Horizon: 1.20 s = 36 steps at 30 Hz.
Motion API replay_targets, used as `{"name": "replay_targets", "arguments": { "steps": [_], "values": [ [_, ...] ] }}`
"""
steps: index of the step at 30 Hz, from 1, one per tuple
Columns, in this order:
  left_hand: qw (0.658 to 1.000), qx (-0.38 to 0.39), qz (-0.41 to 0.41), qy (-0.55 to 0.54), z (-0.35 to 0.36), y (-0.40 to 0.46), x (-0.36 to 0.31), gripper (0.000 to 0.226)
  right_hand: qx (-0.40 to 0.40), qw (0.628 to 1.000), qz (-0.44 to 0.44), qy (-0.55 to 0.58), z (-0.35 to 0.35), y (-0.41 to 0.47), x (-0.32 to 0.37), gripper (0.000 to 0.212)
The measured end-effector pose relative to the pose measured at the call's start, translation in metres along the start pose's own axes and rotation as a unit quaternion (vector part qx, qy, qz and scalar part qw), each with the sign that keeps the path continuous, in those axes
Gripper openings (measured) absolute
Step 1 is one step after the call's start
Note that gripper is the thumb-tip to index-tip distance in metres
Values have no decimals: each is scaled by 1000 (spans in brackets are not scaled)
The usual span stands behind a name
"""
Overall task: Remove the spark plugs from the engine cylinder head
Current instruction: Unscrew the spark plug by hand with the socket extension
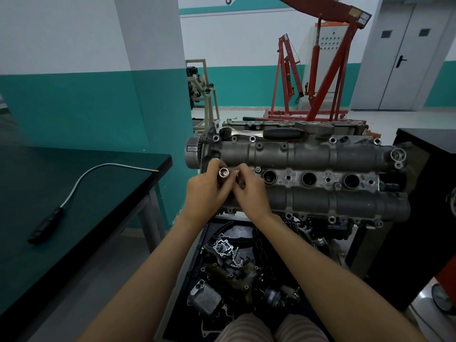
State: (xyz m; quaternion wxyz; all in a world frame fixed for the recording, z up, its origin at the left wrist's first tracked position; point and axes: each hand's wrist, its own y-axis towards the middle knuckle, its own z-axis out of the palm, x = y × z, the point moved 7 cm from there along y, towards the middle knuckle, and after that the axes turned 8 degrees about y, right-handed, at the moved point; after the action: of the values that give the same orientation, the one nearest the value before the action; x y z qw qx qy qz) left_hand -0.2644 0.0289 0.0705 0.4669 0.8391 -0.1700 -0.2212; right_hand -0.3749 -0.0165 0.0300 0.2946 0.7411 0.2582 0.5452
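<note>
Over the left end of the cylinder head [308,156], the left hand [204,193] grips a shiny socket [224,172]. The right hand [249,191] pinches it too. Three plug holes [309,178] sit just right of the hands.

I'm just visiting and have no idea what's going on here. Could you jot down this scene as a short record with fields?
Place: workshop with teal and white walls
Main object: engine cylinder head on a stand
Left hand: grips a socket, open end up
Right hand: fingers on the same socket
Plug wells: three open holes visible right of the hands
Ratchet: lying along the far edge of the head
Side table: flexible pick-up tool lying on it
Below: tray of loose engine parts
Background: red engine hoist
</note>
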Motion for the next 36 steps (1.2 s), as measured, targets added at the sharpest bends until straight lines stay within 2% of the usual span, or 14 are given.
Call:
{"name": "replay_targets", "arguments": {
  "steps": [1,4,8,11,14,16,20,23,26,29,31,36],
  "values": [
    [1000,2,9,-6,-1,-1,-1,32,6,1000,-10,2,0,0,2,3],
    [999,11,31,0,-1,-1,-4,36,15,1000,-23,8,1,0,5,20],
    [1000,14,7,20,3,3,1,24,-1,1000,6,9,1,1,-1,31],
    [1000,6,-4,20,2,3,1,28,-7,999,37,19,0,1,-5,16],
    [1000,8,0,-5,0,1,-1,31,10,1000,9,22,0,-1,0,3],
    [1000,19,11,-9,0,0,-2,35,14,1000,-15,24,0,0,4,13],
    [1000,15,-1,3,2,2,2,22,10,1000,-15,1,1,2,1,28],
    [1000,4,-17,-1,2,2,3,27,-5,999,32,14,1,1,-6,18],
    [1000,5,4,-3,0,0,-1,31,0,999,22,36,0,0,-4,6],
    [999,12,34,12,-1,0,-5,35,5,1000,8,18,1,0,-3,9],
    [999,10,39,24,0,0,-4,29,2,1000,2,13,2,1,-2,11],
    [1000,3,-23,-7,4,2,5,28,-6,1000,10,5,1,1,-5,20]
  ]
}}
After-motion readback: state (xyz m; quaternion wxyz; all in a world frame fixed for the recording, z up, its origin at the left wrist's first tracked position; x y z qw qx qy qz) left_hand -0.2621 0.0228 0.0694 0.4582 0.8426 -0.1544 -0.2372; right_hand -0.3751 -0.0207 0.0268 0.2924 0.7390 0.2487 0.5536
